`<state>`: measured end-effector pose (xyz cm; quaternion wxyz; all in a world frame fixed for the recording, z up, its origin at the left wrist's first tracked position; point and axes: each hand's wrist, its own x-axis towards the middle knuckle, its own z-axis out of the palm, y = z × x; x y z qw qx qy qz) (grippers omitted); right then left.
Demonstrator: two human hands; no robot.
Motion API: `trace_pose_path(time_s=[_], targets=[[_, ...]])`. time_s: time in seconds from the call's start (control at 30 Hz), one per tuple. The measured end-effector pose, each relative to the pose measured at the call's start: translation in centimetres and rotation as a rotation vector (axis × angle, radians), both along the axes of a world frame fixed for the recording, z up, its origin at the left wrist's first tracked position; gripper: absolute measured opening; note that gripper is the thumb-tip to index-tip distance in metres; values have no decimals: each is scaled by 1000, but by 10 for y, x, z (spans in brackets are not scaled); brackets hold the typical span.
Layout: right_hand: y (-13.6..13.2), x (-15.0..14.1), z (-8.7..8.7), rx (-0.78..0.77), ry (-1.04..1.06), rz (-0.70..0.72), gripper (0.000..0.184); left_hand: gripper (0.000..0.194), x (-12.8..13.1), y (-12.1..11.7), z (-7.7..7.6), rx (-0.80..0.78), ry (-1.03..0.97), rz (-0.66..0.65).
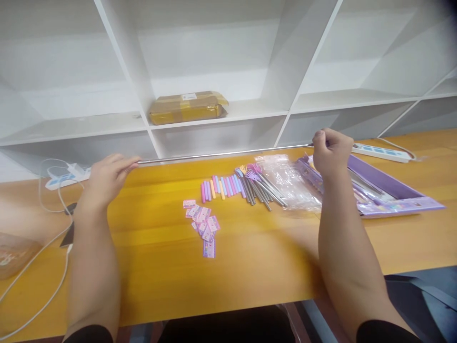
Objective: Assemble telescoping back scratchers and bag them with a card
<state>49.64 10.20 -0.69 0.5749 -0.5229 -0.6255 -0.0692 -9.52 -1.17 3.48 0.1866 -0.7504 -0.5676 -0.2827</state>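
Note:
A long thin metal rod [221, 155] stretches almost level above the back of the table. My left hand [109, 178] pinches its left end between thumb and fingers. Its right end is in my right hand [332, 150], closed in a fist that hides the tip. Below the rod lie several metal tubes [262, 193], with small colourful claw-shaped heads [253, 174] at their far ends. Beside them is a row of pink, purple, blue and yellow sticks [223, 186]. Small printed pink and purple cards [203, 224] lie scattered nearer to me.
Clear plastic bags [291, 181] lie beside an open purple box [403, 195] on the right. Power strips [383, 152] sit at both ends, with white cables [53, 238] on the left. A taped cardboard parcel [187, 107] rests on the white shelf [257, 107].

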Motion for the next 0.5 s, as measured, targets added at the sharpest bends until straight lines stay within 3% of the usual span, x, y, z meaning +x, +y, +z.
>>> trace_pose_path(time_s=[0.5], targets=[[6,-45,-11,-25,-53,87,46,37,39,19,-20,-99,69,-97]])
